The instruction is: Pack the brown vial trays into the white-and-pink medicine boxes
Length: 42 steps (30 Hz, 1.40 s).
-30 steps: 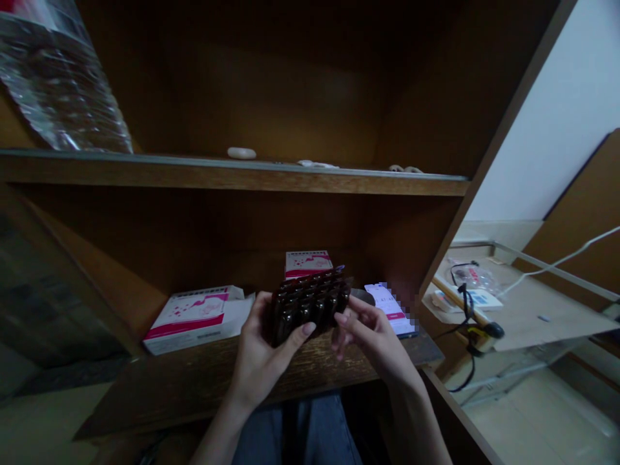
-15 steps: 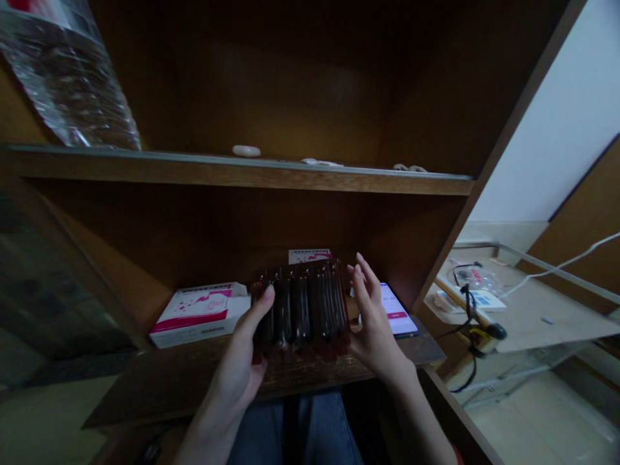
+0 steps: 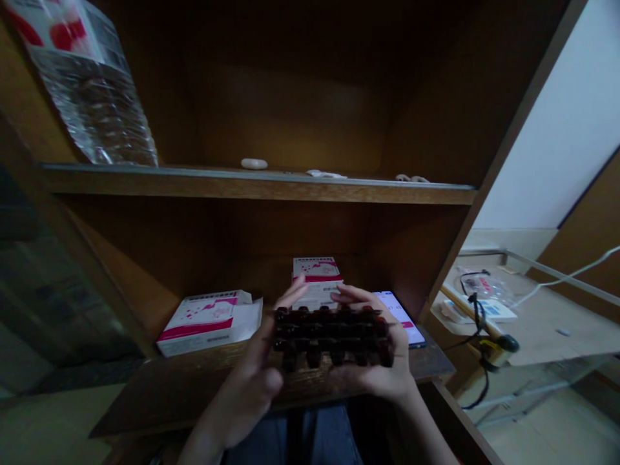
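Note:
A block of dark brown ampoules [image 3: 334,332], in stacked rows, is held between my hands just above the front of the wooden shelf. Their row of ends faces me, slightly smeared by motion. My left hand [image 3: 254,368] is against the left end, its fingers behind and its thumb at the front. Around the right end, my right hand [image 3: 385,352] grips with the thumb below and the fingers over the top. Behind the block lies a white and pink box [image 3: 317,274], partly covered by my fingers. Another white and pink box [image 3: 208,316] lies at the left with its end flap open.
A lit phone [image 3: 400,316] lies right of my right hand. On the upper shelf [image 3: 194,184] stand a large water bottle [image 3: 97,97] and small white items. At the right, a side table [image 3: 547,323] carries a wooden stick [image 3: 472,316], a cable and a plastic bag.
The ampoule block has been tilted, so its ends face me instead of its long sides. My right hand has closed on its right end. The view has shifted slightly.

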Available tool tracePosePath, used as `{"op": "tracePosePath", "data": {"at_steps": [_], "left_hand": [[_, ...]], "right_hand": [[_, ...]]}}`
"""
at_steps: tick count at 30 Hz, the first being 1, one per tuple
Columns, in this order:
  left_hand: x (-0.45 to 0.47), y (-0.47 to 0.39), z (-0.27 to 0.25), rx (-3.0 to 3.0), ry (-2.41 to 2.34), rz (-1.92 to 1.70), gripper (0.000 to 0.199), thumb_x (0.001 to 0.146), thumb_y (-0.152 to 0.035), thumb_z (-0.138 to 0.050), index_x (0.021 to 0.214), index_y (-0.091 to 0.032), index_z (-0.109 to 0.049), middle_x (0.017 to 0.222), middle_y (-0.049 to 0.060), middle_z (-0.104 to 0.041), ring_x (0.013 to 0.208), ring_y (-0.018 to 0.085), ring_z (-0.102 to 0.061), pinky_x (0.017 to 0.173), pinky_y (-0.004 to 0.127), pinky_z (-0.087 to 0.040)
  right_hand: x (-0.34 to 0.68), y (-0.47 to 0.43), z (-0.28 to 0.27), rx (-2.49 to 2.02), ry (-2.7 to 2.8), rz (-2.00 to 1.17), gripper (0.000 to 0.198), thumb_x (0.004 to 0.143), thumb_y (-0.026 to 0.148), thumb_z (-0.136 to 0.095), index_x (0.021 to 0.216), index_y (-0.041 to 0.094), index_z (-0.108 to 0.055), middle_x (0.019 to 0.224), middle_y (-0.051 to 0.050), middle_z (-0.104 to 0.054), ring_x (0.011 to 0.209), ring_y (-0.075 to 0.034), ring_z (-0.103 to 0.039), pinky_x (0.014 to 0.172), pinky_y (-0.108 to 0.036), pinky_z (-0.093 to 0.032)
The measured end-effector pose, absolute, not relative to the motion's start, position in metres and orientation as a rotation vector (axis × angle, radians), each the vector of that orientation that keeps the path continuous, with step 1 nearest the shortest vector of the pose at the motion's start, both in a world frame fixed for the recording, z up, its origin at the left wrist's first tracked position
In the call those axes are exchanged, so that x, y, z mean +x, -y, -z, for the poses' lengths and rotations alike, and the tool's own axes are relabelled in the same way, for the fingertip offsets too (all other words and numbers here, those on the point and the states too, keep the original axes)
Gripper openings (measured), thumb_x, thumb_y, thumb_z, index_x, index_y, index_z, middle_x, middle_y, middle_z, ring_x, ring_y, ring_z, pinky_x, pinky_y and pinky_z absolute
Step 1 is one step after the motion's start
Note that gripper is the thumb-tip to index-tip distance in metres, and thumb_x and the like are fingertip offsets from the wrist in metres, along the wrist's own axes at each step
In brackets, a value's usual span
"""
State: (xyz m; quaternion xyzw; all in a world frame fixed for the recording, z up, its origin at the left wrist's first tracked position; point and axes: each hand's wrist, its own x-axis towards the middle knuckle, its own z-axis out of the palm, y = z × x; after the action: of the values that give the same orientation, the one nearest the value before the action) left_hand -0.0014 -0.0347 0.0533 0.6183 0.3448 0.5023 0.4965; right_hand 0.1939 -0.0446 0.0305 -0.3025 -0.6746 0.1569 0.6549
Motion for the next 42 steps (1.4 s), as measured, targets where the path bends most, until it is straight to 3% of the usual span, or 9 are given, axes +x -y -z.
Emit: {"op": "tracePosePath", "data": {"at_steps": [4, 13, 16, 19, 23, 26, 29, 35, 42], "left_hand": [[0.012, 0.035, -0.052, 1.589, -0.971, -1.193, 0.072, 0.062, -0.055, -0.080, 0.120, -0.020, -0.057, 0.119, 0.011, -0.068, 0.111, 0.031, -0.064, 0.097, 0.042, -0.052], [-0.004, 0.017, -0.038, 1.998, -1.004, -1.192, 0.057, 0.091, -0.054, -0.047, 0.134, -0.018, -0.049, 0.134, 0.013, -0.060, 0.125, 0.029, -0.056, 0.103, 0.040, -0.047], [-0.013, 0.010, -0.032, 2.322, -1.075, -1.268, 0.054, 0.099, -0.034, -0.034, 0.152, -0.025, -0.024, 0.151, 0.010, -0.042, 0.138, 0.024, -0.042, 0.113, 0.042, -0.036], [-0.012, 0.007, -0.035, 2.737, -1.014, -1.385, 0.078, 0.093, -0.012, -0.044, 0.154, -0.031, 0.001, 0.160, 0.009, -0.022, 0.145, 0.023, -0.028, 0.115, 0.044, -0.032], [-0.008, 0.010, -0.046, 3.051, -0.933, -1.370, 0.081, 0.084, 0.003, -0.048, 0.152, -0.029, -0.020, 0.161, 0.008, -0.019, 0.149, 0.023, -0.017, 0.114, 0.042, -0.031], [-0.011, 0.011, -0.051, 2.989, -0.966, -1.492, 0.060, 0.085, 0.000, -0.051, 0.139, -0.025, -0.044, 0.155, 0.010, -0.035, 0.146, 0.024, -0.026, 0.114, 0.043, -0.030], [-0.015, 0.009, -0.052, 2.832, -0.852, -1.512, 0.048, 0.083, -0.007, -0.059, 0.127, -0.023, -0.051, 0.139, 0.010, -0.056, 0.136, 0.024, -0.045, 0.114, 0.046, -0.030], [-0.014, 0.011, -0.050, 2.422, -0.731, -1.547, 0.052, 0.074, -0.016, -0.073, 0.122, -0.025, -0.056, 0.118, 0.008, -0.068, 0.112, 0.023, -0.063, 0.101, 0.038, -0.047], [-0.002, 0.017, -0.048, 1.739, -0.939, -1.491, 0.043, 0.070, -0.045, -0.077, 0.104, -0.021, -0.068, 0.097, 0.006, -0.073, 0.090, 0.026, -0.068, 0.081, 0.035, -0.056]], "right_hand": [[0.176, 0.049, -0.039, -0.845, 1.213, -0.815, 0.052, 0.061, 0.041, -0.086, 0.106, 0.022, -0.066, 0.101, -0.006, -0.074, 0.094, -0.027, -0.070, 0.085, -0.038, -0.058], [0.175, 0.048, -0.043, -0.914, 0.916, -1.069, 0.042, 0.059, 0.037, -0.088, 0.093, 0.020, -0.071, 0.090, -0.001, -0.075, 0.086, -0.021, -0.069, 0.079, -0.029, -0.055], [0.185, 0.046, -0.043, -0.824, 0.798, -1.205, 0.040, 0.062, 0.040, -0.086, 0.093, 0.018, -0.072, 0.090, -0.003, -0.075, 0.086, -0.021, -0.069, 0.079, -0.029, -0.055], [0.192, 0.042, -0.044, -0.807, 0.738, -1.327, 0.038, 0.065, 0.040, -0.084, 0.092, 0.016, -0.074, 0.089, -0.005, -0.076, 0.085, -0.022, -0.070, 0.081, -0.030, -0.054], [0.191, 0.040, -0.043, -0.790, 0.734, -1.413, 0.036, 0.070, 0.037, -0.082, 0.099, 0.019, -0.074, 0.097, -0.004, -0.076, 0.087, -0.020, -0.071, 0.082, -0.028, -0.054], [0.194, 0.045, -0.042, -0.727, 0.815, -1.468, 0.045, 0.073, 0.037, -0.079, 0.115, 0.024, -0.069, 0.108, -0.003, -0.074, 0.093, -0.020, -0.070, 0.082, -0.029, -0.055], [0.205, 0.052, -0.039, -0.623, 0.997, -1.519, 0.068, 0.072, 0.043, -0.078, 0.134, 0.031, -0.054, 0.118, -0.004, -0.070, 0.088, -0.021, -0.071, 0.075, -0.033, -0.058], [0.222, 0.059, -0.027, -0.577, 1.373, -1.464, 0.081, 0.061, 0.048, -0.085, 0.131, 0.024, -0.052, 0.080, -0.004, -0.075, 0.071, -0.022, -0.071, 0.064, -0.035, -0.056], [0.211, 0.055, -0.030, -0.731, 1.242, -1.332, 0.056, 0.081, 0.033, -0.074, 0.126, 0.025, -0.043, 0.058, 0.006, -0.068, 0.047, -0.014, -0.065, 0.048, -0.022, -0.051]]}}
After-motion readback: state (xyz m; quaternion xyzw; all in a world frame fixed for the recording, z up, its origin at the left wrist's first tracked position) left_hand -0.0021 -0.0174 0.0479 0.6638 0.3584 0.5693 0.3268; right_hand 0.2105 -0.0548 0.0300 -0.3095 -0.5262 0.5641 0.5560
